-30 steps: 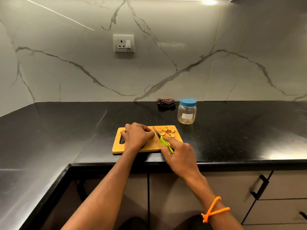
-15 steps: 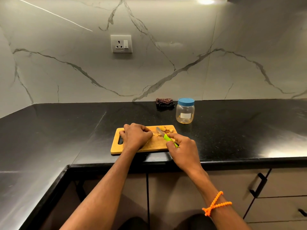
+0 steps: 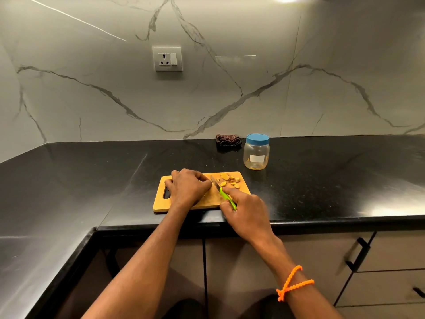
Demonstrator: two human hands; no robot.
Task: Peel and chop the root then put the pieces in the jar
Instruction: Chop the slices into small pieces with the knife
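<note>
On the wooden cutting board (image 3: 184, 204), yellow root slices (image 3: 228, 180) lie chopped while the right hand (image 3: 247, 214) grips a green-handled knife (image 3: 222, 192), the left hand (image 3: 187, 188) curls beside it (contents hidden), and the blue-lidded clear jar (image 3: 256, 151) behind the board waits capped

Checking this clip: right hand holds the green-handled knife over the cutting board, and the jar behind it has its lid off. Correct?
Not quite. The head view shows the jar with its blue lid on. The rest holds: the right hand grips the green-handled knife over the cutting board.
</note>
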